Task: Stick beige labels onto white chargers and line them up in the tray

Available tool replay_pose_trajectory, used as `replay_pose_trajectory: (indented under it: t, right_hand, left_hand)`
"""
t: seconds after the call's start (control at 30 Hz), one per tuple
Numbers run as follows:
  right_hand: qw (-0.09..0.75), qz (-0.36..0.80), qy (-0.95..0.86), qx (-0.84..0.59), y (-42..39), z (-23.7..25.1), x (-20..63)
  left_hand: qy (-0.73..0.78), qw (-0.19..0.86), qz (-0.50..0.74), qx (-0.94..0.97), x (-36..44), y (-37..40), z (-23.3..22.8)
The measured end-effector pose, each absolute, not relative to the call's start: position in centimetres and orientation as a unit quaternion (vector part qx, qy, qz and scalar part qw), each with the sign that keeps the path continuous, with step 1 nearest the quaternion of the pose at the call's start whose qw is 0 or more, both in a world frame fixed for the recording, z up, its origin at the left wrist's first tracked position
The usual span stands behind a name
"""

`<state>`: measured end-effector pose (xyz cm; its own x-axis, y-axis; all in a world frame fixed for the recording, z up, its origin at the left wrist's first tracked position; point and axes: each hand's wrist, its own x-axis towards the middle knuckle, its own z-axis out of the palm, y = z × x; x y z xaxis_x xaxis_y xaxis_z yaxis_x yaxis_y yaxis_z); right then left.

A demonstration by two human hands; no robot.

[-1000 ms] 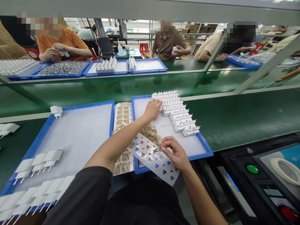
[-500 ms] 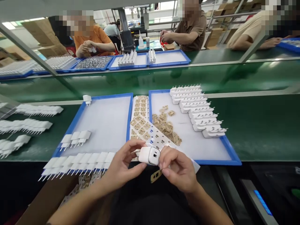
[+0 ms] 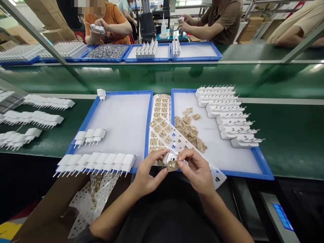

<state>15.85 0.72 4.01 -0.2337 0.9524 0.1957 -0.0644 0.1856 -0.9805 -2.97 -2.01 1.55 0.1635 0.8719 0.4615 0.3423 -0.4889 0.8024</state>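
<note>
My left hand [image 3: 151,172] is closed around a white plug charger [image 3: 167,157], its port end turned toward my right hand. Between the thumb and fingers of my right hand [image 3: 196,168] is a small tan sticker [image 3: 172,165] with cut-out slots, held in front of the charger's end face. It overlaps the charger in view; whether they touch I cannot tell. Just beyond my hands lies a white sticker sheet [image 3: 184,143], partly peeled, on top of further sheets [image 3: 162,104]. A heap of loose tan pieces [image 3: 189,131] rests beside it.
The left blue tray [image 3: 88,113] carries white chargers [image 3: 96,162] in rows along its near edge. In the right blue tray [image 3: 265,168] more chargers [image 3: 225,116] stand in stacked rows. Other chargers [image 3: 32,116] sit at far left. Co-workers [image 3: 108,20] sit across the green bench.
The tan sticker has come up from below the charger to in front of its end face. The charger has turned in my left hand. My view has shifted, and everything appears a little higher.
</note>
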Motion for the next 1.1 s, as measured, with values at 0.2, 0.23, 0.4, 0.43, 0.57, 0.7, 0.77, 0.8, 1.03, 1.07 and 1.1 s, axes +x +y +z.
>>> replay_pose_trajectory:
  t: [0.2, 0.23, 0.4, 0.43, 0.57, 0.7, 0.77, 0.8, 1.03, 1.07, 1.1]
  right_hand:
    - [0.500, 0.537, -0.549, -0.400, 1.3, 3.8, 15.7]
    - [0.499, 0.536, -0.547, -0.406, 1.4, 3.8, 15.7]
    - [0.489, 0.532, -0.548, -0.422, 1.7, 4.0, 15.6]
    - [0.486, 0.532, -0.548, -0.425, 1.7, 4.1, 15.5]
    - [0.478, 0.529, -0.551, -0.433, 1.8, 4.2, 15.5]
    - [0.480, 0.528, -0.551, -0.433, 1.7, 4.2, 15.4]
    - [0.480, 0.523, -0.553, -0.437, 1.7, 4.3, 15.3]
    - [0.480, 0.519, -0.554, -0.440, 1.7, 4.3, 15.3]
    - [0.477, 0.491, -0.572, -0.452, 1.5, 4.7, 15.0]
    - [0.478, 0.485, -0.575, -0.454, 1.5, 4.7, 14.9]
    - [0.477, 0.478, -0.579, -0.457, 1.5, 4.7, 14.8]
  left_hand:
    - [0.453, 0.197, 0.494, 0.715, -3.4, -1.5, 1.6]
    - [0.455, 0.194, 0.494, 0.715, -3.4, -1.5, 1.6]
    - [0.451, 0.184, 0.494, 0.720, -3.6, -1.3, 1.9]
    - [0.449, 0.184, 0.496, 0.720, -3.7, -1.3, 1.9]
    - [0.446, 0.189, 0.497, 0.720, -3.7, -1.3, 2.0]
    - [0.442, 0.187, 0.497, 0.723, -3.7, -1.3, 2.0]
    - [0.443, 0.183, 0.495, 0.725, -3.7, -1.3, 2.1]
    - [0.445, 0.181, 0.494, 0.725, -3.7, -1.3, 2.1]
    - [0.442, 0.173, 0.498, 0.726, -3.7, -1.3, 2.1]
    - [0.441, 0.172, 0.498, 0.726, -3.6, -1.3, 2.1]
    - [0.440, 0.171, 0.498, 0.727, -3.6, -1.3, 2.1]
